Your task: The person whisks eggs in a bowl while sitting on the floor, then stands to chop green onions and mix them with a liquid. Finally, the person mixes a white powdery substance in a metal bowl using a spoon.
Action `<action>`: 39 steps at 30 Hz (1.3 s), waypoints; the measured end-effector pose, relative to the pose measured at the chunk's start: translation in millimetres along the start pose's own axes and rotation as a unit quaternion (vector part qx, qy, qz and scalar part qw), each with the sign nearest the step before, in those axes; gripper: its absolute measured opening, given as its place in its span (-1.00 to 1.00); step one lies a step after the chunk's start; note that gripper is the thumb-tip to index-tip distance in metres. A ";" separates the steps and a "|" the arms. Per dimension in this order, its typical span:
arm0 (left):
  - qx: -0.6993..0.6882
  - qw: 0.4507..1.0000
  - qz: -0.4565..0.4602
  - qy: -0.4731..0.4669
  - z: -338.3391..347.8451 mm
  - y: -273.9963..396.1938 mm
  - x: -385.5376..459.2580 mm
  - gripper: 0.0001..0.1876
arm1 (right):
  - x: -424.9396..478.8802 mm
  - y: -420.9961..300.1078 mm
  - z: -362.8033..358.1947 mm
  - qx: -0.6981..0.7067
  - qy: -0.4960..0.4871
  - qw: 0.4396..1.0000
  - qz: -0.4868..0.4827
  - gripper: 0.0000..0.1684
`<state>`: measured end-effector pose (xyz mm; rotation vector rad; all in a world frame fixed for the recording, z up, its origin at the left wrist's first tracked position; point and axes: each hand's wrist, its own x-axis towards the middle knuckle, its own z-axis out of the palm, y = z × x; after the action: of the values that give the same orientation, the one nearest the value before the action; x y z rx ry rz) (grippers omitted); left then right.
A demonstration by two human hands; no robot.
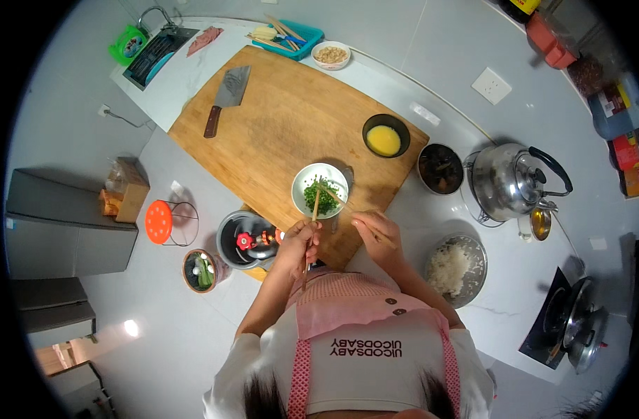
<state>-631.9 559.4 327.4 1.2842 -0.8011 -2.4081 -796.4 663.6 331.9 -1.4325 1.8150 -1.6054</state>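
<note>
My left hand (300, 243) grips one wooden chopstick (315, 205), its tip in the chopped green herbs (324, 197). Another chopstick (337, 199) is pinched in my right hand (378, 234), and its tip meets the first one over the herbs. The white bowl (300, 180) around them stands near the front edge of a wooden cutting board (288, 115). A dark bowl of beaten egg (383, 140) is on the board to the upper right. Towards the far left of the board lies a cleaver (231, 90) with a brown handle.
At right are a pot of rice (450, 269), a bowl of dark food (440, 168), a steel kettle (508, 180) and a cup of oil (540, 224). A bowl of peanuts (331, 55) and a teal basket (308, 37) sit behind the board. Below left are a bin (230, 235) and an orange stool (159, 222).
</note>
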 end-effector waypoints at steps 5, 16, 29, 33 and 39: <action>0.032 0.999 -0.003 -0.017 -4.1 -9.2 -2.8 -0.81 | 1.2 -1.1 0.8 0.028 0.006 1.000 0.000 -0.86; 0.104 0.994 -0.029 0.024 -23.3 7.2 14.0 -0.80 | -23.7 -18.6 -18.5 0.011 -0.024 1.000 0.012 -0.83; 0.195 0.978 0.065 0.045 -23.6 8.1 11.2 -0.75 | -36.8 5.0 -11.0 0.063 -0.053 0.997 -0.010 -0.74; 0.195 0.978 0.053 0.055 -20.0 17.4 3.0 -0.77 | -37.3 15.4 -8.0 -0.053 -0.052 0.995 0.059 -0.75; 0.138 0.990 -0.004 0.032 -18.3 21.2 3.2 -0.80 | -37.2 -2.1 -15.9 0.004 -0.041 0.999 0.029 -0.77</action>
<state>-618.5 534.7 329.8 1.4571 -1.1434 -2.3084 -791.2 703.3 325.3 -1.4087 1.7850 -1.5015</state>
